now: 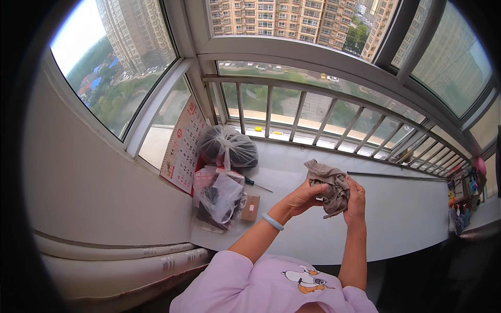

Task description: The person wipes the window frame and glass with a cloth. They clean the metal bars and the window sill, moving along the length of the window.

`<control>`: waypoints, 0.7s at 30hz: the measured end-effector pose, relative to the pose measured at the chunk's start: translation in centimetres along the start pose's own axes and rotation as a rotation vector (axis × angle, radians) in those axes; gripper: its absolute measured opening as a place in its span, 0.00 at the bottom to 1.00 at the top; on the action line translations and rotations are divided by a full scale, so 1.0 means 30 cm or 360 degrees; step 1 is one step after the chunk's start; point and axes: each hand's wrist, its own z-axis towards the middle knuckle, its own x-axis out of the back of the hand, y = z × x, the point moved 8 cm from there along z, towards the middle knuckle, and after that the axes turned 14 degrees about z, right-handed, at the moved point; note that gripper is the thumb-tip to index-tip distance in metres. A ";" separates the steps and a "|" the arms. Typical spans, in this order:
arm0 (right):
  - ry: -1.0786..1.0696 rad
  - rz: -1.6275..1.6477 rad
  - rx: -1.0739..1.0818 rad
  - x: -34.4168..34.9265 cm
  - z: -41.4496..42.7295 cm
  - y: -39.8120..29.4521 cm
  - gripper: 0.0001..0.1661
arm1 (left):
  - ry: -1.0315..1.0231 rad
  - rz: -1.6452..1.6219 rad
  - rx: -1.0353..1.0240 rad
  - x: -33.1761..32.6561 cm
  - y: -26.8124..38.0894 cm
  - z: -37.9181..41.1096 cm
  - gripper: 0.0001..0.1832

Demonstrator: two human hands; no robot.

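A crumpled grey-brown cloth [329, 180] is bunched up between my two hands, above a white window ledge [395, 211]. My left hand [307, 196] grips it from the left, thumb lying across the folds. On the other side my right hand [355, 198] pinches its right edge, with some fingers hidden behind it. One corner of the fabric sticks up at the upper left, and another hangs down at the bottom. A pale bangle [273, 222] circles my left wrist.
Left on the ledge are a tied plastic bag [229, 148], another filled plastic bag [219, 197], a small cardboard box [249, 207], a screwdriver [258, 184] and a leaning calendar [184, 146]. A metal rod [395, 175] lies near the window railing [299, 117]. Assorted small items [462, 195] crowd the right end.
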 end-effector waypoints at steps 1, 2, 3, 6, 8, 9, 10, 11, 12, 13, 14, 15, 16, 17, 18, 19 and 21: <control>-0.0017 0.0008 -0.0030 -0.004 -0.006 0.004 0.13 | 0.0029 0.0039 0.0006 0.014 -0.015 0.001 0.36; -0.0123 -0.0014 -0.0070 -0.015 -0.012 0.010 0.18 | 0.0058 0.0077 0.0014 0.036 -0.038 0.008 0.36; -0.0199 -0.0111 -0.0081 -0.045 -0.028 0.008 0.17 | 0.0079 0.0119 0.0025 0.046 -0.041 0.005 0.35; -0.0402 -0.0352 -0.0152 -0.113 -0.067 0.004 0.22 | 0.0085 0.0004 0.0035 0.067 -0.034 -0.029 0.30; -0.0317 -0.0335 -0.0117 -0.095 -0.063 -0.006 0.21 | 0.0068 -0.0026 0.0048 0.070 -0.032 -0.044 0.28; -0.0271 -0.0327 -0.0103 -0.086 -0.061 -0.008 0.21 | 0.0059 -0.0032 0.0062 0.071 -0.040 -0.048 0.27; -0.0207 -0.0251 -0.0093 -0.078 -0.057 -0.016 0.18 | 0.0050 -0.0039 0.0077 0.072 -0.046 -0.054 0.26; -0.0175 -0.0227 -0.0085 -0.070 -0.050 -0.016 0.17 | 0.0028 -0.0076 0.0068 0.073 -0.045 -0.062 0.26; -0.0123 -0.0205 -0.0070 -0.044 -0.048 -0.021 0.17 | -0.0011 -0.0117 0.0071 0.060 -0.052 -0.067 0.26; -0.0065 -0.0183 -0.0053 -0.023 -0.048 -0.025 0.16 | -0.0054 -0.0159 0.0079 0.049 -0.059 -0.070 0.26; -0.0009 -0.0164 -0.0034 -0.013 -0.036 -0.015 0.15 | -0.0050 -0.0225 0.0091 0.064 -0.065 -0.067 0.26; 0.0036 -0.0096 -0.0058 0.002 -0.029 0.001 0.16 | -0.0022 -0.0341 0.0105 0.071 -0.077 -0.066 0.26; -0.0034 -0.0027 -0.0091 -0.001 -0.025 0.015 0.16 | 0.0008 -0.0386 0.0047 0.081 -0.067 -0.075 0.26; -0.0049 0.0016 -0.0105 -0.015 -0.027 0.022 0.17 | -0.0013 -0.0423 0.0025 0.082 -0.048 -0.083 0.27; -0.0037 0.0050 -0.0128 -0.011 -0.026 0.032 0.18 | -0.0007 -0.0424 -0.0007 0.081 -0.023 -0.092 0.27; -0.0057 0.0083 -0.0139 -0.021 -0.030 0.033 0.19 | -0.0004 -0.0455 -0.0056 0.083 0.001 -0.108 0.29; -0.0125 0.0066 -0.0119 -0.052 -0.042 0.022 0.22 | 0.0084 -0.0547 -0.0095 0.108 0.012 -0.123 0.29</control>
